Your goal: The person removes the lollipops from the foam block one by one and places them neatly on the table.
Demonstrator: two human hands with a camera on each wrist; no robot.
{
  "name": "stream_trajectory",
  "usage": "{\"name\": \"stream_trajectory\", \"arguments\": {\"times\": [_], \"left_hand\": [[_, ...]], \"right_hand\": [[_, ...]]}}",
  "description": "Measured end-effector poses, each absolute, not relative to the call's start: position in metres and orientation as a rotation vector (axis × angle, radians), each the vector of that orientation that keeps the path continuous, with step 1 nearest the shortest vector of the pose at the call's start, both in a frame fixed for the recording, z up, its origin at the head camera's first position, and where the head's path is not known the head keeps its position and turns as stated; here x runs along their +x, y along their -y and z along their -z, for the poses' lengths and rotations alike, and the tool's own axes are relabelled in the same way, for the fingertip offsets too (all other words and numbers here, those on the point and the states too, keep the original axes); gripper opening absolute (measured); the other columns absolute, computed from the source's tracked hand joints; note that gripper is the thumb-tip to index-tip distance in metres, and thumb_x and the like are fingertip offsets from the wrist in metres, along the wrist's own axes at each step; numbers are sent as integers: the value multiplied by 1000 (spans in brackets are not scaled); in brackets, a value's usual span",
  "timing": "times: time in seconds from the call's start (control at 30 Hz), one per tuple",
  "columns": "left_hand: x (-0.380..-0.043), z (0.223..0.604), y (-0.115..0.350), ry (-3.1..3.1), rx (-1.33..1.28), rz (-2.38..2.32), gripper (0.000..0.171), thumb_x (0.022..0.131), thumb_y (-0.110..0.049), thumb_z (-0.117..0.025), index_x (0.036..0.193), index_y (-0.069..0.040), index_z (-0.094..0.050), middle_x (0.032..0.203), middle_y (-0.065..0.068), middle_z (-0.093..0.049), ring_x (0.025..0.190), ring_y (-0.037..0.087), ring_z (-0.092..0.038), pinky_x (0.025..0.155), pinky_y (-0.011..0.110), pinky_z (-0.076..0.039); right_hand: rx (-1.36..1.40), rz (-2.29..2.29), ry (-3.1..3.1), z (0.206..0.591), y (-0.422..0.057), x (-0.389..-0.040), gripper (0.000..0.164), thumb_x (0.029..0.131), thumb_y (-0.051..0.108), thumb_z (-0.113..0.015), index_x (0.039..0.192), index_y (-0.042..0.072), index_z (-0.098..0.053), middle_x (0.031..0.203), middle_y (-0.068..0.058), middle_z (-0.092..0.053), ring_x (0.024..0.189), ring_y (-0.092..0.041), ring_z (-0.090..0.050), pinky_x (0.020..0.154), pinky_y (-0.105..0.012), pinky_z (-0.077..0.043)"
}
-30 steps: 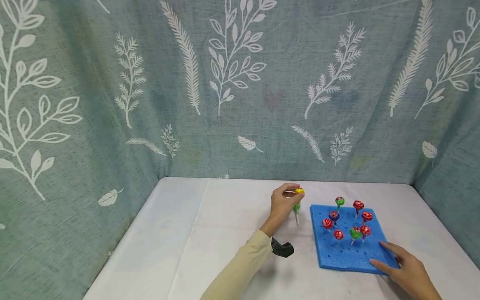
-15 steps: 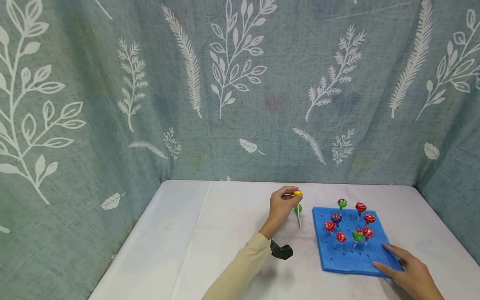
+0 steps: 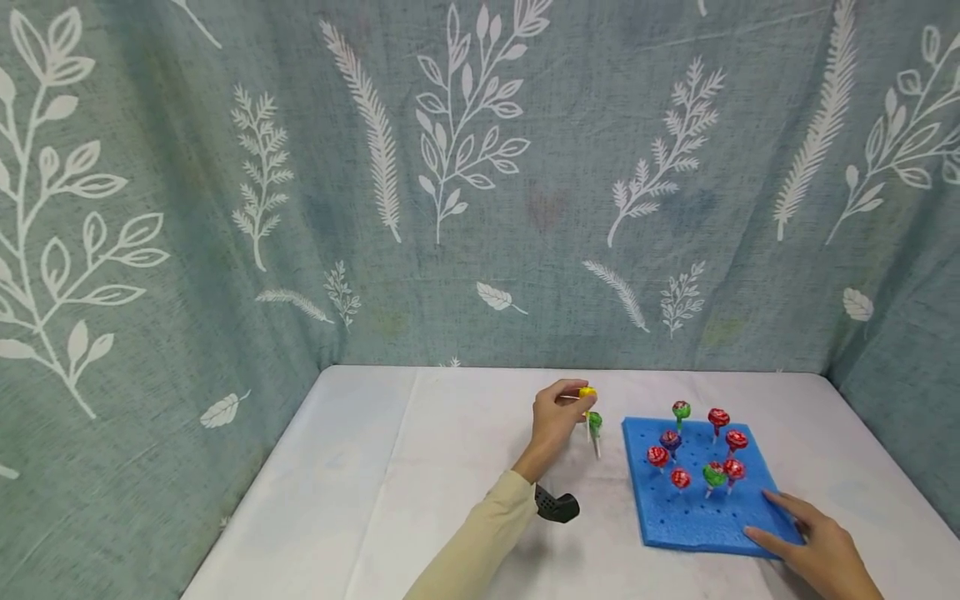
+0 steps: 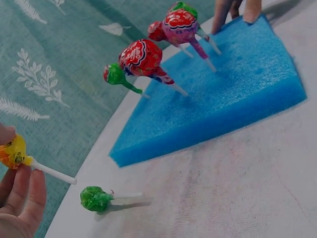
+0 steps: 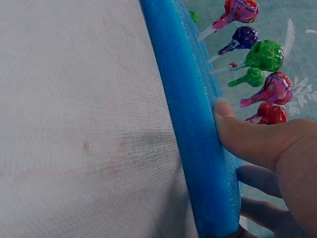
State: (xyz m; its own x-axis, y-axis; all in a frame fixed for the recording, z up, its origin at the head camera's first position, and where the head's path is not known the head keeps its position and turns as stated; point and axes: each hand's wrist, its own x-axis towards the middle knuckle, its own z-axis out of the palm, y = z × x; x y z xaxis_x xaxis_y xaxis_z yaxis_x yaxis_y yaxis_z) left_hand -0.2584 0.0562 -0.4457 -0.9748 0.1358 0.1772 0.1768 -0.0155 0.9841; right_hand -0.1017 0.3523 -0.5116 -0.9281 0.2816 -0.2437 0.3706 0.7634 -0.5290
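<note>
My left hand (image 3: pixel 553 423) pinches a yellow-wrapped lollipop (image 4: pixel 14 152) by its candy head, the white stick pointing away from the fingers. Just beyond it, a green lollipop (image 4: pixel 95 199) lies on the white tabletop. Several red, green and purple lollipops stand upright, sticks down, in a blue foam board (image 3: pixel 697 521) full of small holes. At the board's near right corner my right hand (image 3: pixel 817 542) holds it, thumb at the front edge and fingers along the right side; part of the fingers is hidden in the right wrist view.
White cloth covers the table (image 3: pixel 442 467), and a green leaf-patterned curtain (image 3: pixel 555 183) hangs behind and at both sides. A black perforated piece (image 3: pixel 557 505) sits at my left wrist. Bare holes show in the front part of the board.
My left hand has shifted slightly left with the yellow lollipop, so the green one shows more plainly beside it. My right hand stays at the board's corner.
</note>
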Motion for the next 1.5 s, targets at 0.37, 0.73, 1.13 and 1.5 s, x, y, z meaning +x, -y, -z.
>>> {"name": "stream_trajectory", "arguments": {"times": [0.37,0.73,1.13,1.5], "left_hand": [[-274,481,-60,2209,-297,2190,20,81,-12,-74,101,-10,-72,91,5,-64,75,18,-63,58,28,-56],[-274,489,-51,2222,-214,2245,21,82,-12,-73,102,-7,-70,90,9,-60,75,21,-65,59,34,-57],[-285,499,-46,2283,-111,2209,25,82,-12,-74,104,-1,-69,88,8,-59,73,17,-66,55,28,-56],[-286,505,-42,2348,-23,2168,24,81,-12,-74,102,-3,-70,83,8,-59,55,14,-62,52,32,-55]], "right_hand": [[559,898,-2810,514,-353,-99,112,66,69,-69,136,-11,-35,133,-43,-28,116,-60,-32,85,-60,-42],[511,875,-2830,514,-354,-102,110,68,69,-67,135,-12,-37,131,-43,-31,115,-60,-34,85,-62,-41],[529,886,-2820,514,-353,-103,111,66,70,-68,135,-12,-37,131,-43,-30,115,-60,-34,85,-61,-42],[520,896,-2817,515,-354,-103,110,67,69,-68,136,-11,-37,133,-42,-30,116,-60,-33,86,-61,-41]]}}
